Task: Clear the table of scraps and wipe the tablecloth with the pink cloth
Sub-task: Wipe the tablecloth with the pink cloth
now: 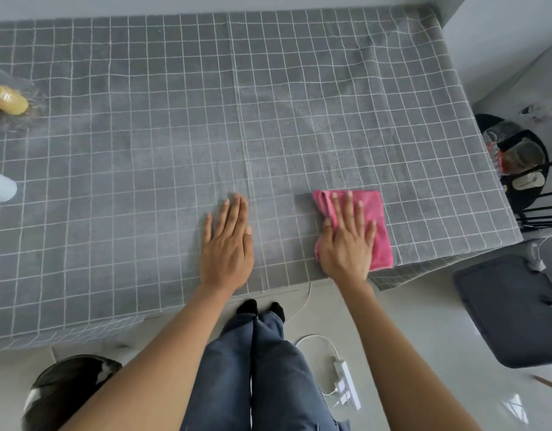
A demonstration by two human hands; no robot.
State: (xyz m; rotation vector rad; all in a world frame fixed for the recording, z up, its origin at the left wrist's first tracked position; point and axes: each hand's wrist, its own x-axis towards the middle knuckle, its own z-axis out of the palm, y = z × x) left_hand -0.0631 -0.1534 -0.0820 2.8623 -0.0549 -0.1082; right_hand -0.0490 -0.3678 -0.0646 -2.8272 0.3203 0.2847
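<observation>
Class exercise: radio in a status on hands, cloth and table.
Right hand flat on pink cloth, pressing it on the tablecloth. Left hand flat on tablecloth. Clear dish and white object at far left.

Tablecloth (pixel 144 135) covers worktop, fills upper and mid frame. Cloth (pixel 374 219) on tablecloth, lower right of centre, near front edge. R hand (pixel 346 241) flat on cloth; L hand (pixel 228 244) flat on tablecloth just left of it, apart from cloth. Clear bag w/ food (pixel 7 104) at far left edge; bottle (pixel 1 185) below it. Bin (pixel 517 160) at right, beside worktop. Chair (pixel 514 309) lower right. Power strip (pixel 346 381) on floor (pixel 423 337), bottom centre.
</observation>
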